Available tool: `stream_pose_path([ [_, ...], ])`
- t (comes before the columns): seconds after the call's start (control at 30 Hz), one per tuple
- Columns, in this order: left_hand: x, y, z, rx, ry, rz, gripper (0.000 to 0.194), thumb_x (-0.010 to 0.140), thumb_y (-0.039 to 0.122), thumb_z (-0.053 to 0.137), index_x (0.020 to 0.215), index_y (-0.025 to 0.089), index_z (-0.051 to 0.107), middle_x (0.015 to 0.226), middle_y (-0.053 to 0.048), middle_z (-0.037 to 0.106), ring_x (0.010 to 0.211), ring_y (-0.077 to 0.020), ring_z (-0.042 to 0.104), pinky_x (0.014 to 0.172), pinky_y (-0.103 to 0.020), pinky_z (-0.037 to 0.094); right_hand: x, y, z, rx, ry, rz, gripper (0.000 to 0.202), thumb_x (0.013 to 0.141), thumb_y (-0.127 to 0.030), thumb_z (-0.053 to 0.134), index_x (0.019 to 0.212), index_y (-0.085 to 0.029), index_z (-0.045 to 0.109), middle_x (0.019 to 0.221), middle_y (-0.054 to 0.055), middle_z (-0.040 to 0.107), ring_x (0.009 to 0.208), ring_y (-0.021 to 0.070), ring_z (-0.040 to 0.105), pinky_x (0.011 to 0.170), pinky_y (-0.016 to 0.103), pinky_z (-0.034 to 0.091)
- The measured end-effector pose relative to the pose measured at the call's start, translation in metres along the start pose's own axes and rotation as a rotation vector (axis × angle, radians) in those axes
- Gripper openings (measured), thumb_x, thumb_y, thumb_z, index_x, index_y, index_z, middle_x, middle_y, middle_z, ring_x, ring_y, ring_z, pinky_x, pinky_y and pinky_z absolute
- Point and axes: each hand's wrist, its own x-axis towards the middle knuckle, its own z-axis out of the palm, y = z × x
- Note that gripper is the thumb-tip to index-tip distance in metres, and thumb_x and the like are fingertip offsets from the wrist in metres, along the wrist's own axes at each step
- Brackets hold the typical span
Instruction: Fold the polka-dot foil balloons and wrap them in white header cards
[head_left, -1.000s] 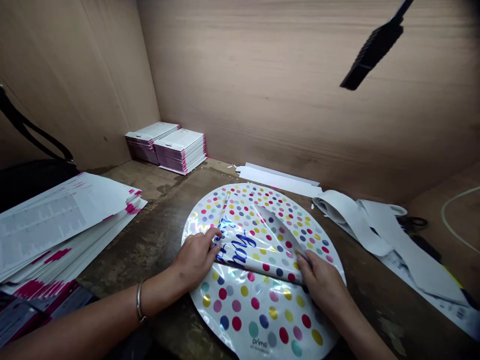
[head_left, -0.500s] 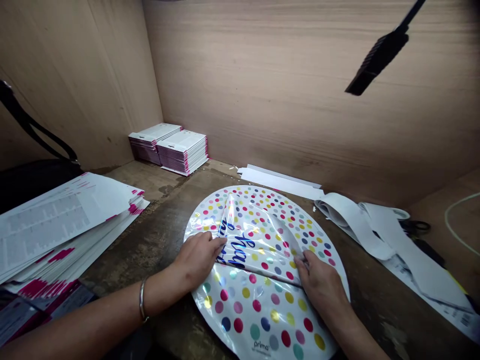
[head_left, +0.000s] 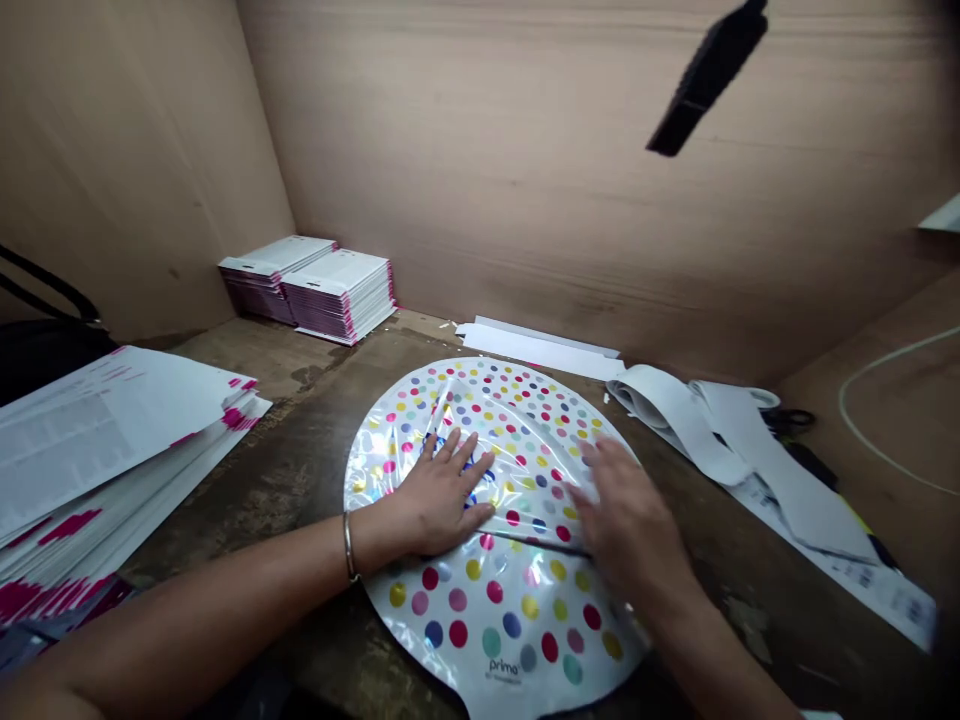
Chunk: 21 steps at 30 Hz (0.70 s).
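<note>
Obscuring blue lettering: left hand on dotted foil; right hand blurred.

The left hand, a metal bangle at its wrist, lies flat with fingers spread over blue lettering on a round polka-dot foil sheet on the counter. The right hand, blurred, is at the sheet's right side; whether it touches is unclear. Two card stacks stand at the back, a card pile lies left, and curled paper strips lie right
</note>
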Motion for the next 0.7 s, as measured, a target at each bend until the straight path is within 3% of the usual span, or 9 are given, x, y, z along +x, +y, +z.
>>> stream_pose_path([
  [0.1,-0.001,-0.002,0.001,0.016,0.018,0.001,0.065,0.09,0.055,0.037,0.145,0.024,0.024,0.153,-0.011,0.015,0.14,-0.035,0.005,0.109,-0.058,0.006,-0.013,-0.024,0.009,0.163,-0.288,-0.206,0.059,0.091,-0.041,0.037,0.142,-0.012,0.032,0.15,0.011,0.028,0.139,0.0255,0.019,0.112,0.043,0.023],
  [0.2,0.001,-0.002,0.0,0.013,0.02,-0.003,0.066,0.09,0.057,0.036,0.145,0.024,0.023,0.153,-0.011,0.014,0.14,-0.035,0.004,0.109,-0.057,0.006,-0.018,-0.009,0.007,0.143,-0.464,0.003,0.063,0.091,-0.047,0.034,0.143,-0.013,0.03,0.15,0.011,0.024,0.138,0.0273,0.022,0.111,0.046,0.024],
  [0.27,0.001,-0.001,0.001,0.005,0.012,-0.004,0.067,0.09,0.059,0.034,0.145,0.024,0.022,0.152,-0.012,0.016,0.14,-0.0351,0.004,0.109,-0.058,0.005,-0.013,0.014,-0.003,0.041,-0.465,0.245,0.059,0.092,-0.043,0.032,0.139,-0.007,0.038,0.146,0.017,0.032,0.135,0.0305,0.028,0.109,0.049,0.028],
  [0.33,0.0,0.003,0.003,0.004,0.004,-0.007,0.067,0.089,0.059,0.034,0.145,0.024,0.022,0.152,-0.012,0.016,0.14,-0.0356,0.003,0.108,-0.058,0.004,-0.003,0.026,-0.011,-0.013,-0.342,0.311,0.057,0.093,-0.036,0.027,0.136,-0.002,0.039,0.144,0.021,0.034,0.136,0.0309,0.027,0.109,0.049,0.027],
  [0.4,-0.001,0.006,0.004,0.005,0.004,-0.01,0.066,0.089,0.058,0.035,0.145,0.026,0.022,0.152,-0.012,0.015,0.139,-0.0365,0.003,0.107,-0.06,0.005,0.005,0.02,-0.011,0.039,-0.235,0.16,0.054,0.094,-0.034,0.026,0.14,-0.006,0.035,0.148,0.016,0.029,0.139,0.0272,0.02,0.111,0.047,0.025],
  [0.5,-0.001,0.001,0.0,0.01,0.017,0.019,0.063,0.089,0.058,0.036,0.145,0.031,0.022,0.153,-0.01,0.013,0.14,-0.0359,0.004,0.107,-0.06,0.006,0.008,-0.01,0.004,0.167,-0.331,-0.127,0.051,0.094,-0.032,0.03,0.142,-0.015,0.034,0.149,0.008,0.029,0.139,0.0233,0.019,0.112,0.044,0.025],
  [0.57,0.002,-0.016,-0.011,0.037,0.013,-0.038,0.062,0.087,0.06,0.039,0.142,0.034,0.027,0.153,-0.007,0.014,0.14,-0.0338,0.006,0.109,-0.057,0.006,0.007,-0.025,0.015,0.189,-0.415,-0.167,0.05,0.094,-0.032,0.029,0.142,-0.016,0.034,0.149,0.007,0.028,0.139,0.0236,0.019,0.112,0.045,0.024],
  [0.63,0.008,-0.039,-0.026,0.074,0.01,-0.22,0.058,0.088,0.057,0.04,0.14,0.034,0.033,0.152,-0.007,0.019,0.139,-0.034,0.011,0.108,-0.058,0.007,0.006,-0.03,0.02,0.183,-0.441,-0.128,0.05,0.095,-0.034,0.026,0.143,-0.018,0.03,0.151,0.006,0.023,0.139,0.0241,0.017,0.112,0.048,0.022],
  [0.7,0.013,-0.057,-0.04,0.094,0.034,-0.391,0.053,0.092,0.048,0.036,0.139,0.025,0.037,0.15,-0.014,0.024,0.137,-0.0395,0.015,0.103,-0.066,0.009,0.006,-0.029,0.02,0.179,-0.472,-0.108,0.051,0.095,-0.036,0.025,0.143,-0.021,0.028,0.151,0.004,0.021,0.14,0.0243,0.016,0.112,0.048,0.021],
])
